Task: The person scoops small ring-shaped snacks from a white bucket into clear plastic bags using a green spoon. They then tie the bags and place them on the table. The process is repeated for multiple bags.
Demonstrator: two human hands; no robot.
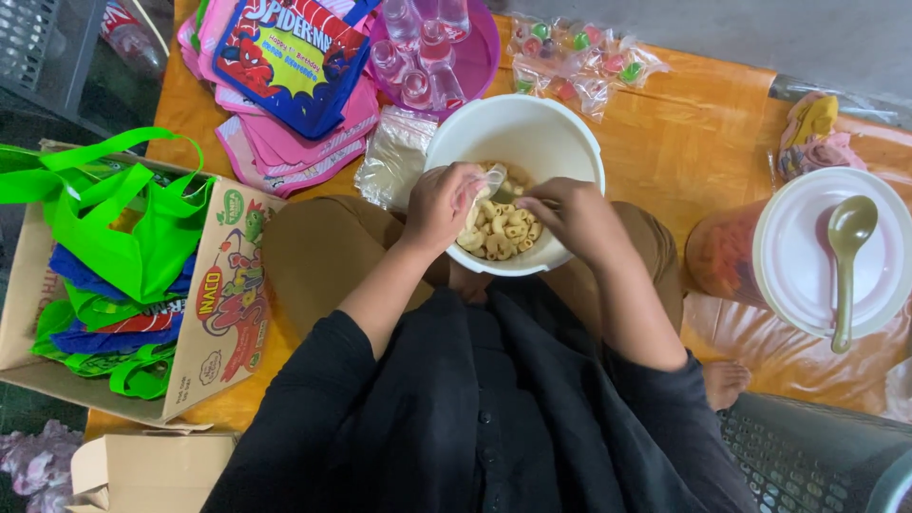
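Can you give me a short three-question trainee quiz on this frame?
1. True or false: both hands are over the white bowl.
2. What does the left hand pinch? A) spoon B) clear small bag C) green bag
3. Fill in: the spoon lies on a white ____.

Key:
1. True; the right hand is there too, over the macaroni.
2. B, the clear small bag.
3. Lid, on a container.

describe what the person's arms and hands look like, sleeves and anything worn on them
Both arms are covered in loose black sleeves that end partway down the forearm. The left hand and right hand are bare: no gloves, and no rings, watch or bracelets can be seen. The black garment has small buttons down the front.
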